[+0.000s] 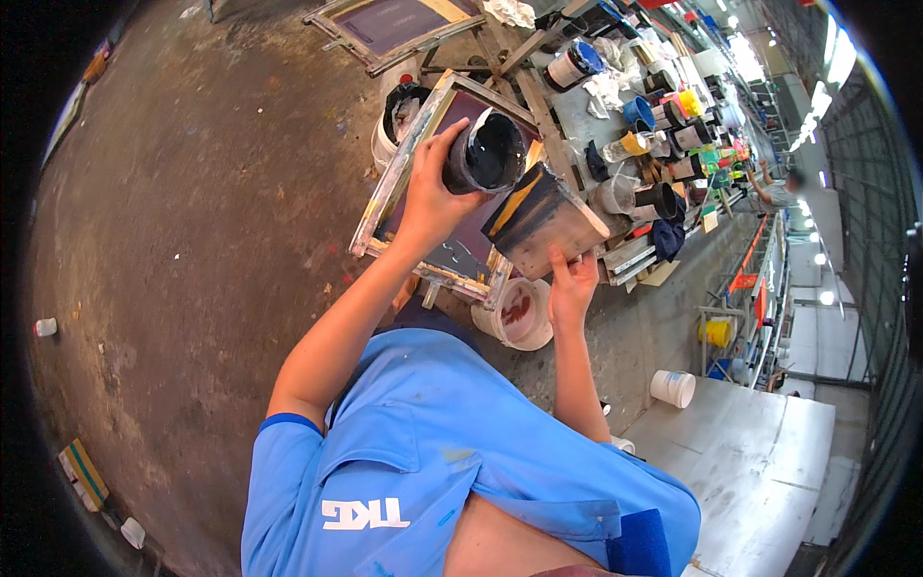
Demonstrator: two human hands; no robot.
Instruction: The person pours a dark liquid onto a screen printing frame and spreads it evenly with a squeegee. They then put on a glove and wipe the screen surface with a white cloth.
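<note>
In the head view, my left hand [437,197] is closed around a dark cup [486,154] of black ink or paint, held over a screen frame [375,216] with a purplish mesh. My right hand [572,284] grips the lower edge of a flat squeegee-like board [548,231], stained dark along its upper part with a yellowish strip along one side. The board is tilted beside the cup. Below the frame sits a white bucket [534,327] with reddish stains inside, and another bucket [383,144] with dark contents stands behind the frame.
A bench [567,120] at the upper right holds several tubs, cans and rags. Another screen frame [336,29] lies beyond. A co-worker [774,192] stands farther down the right side. A pale bucket [673,388] lies near metallic sheets [760,462] at the lower right.
</note>
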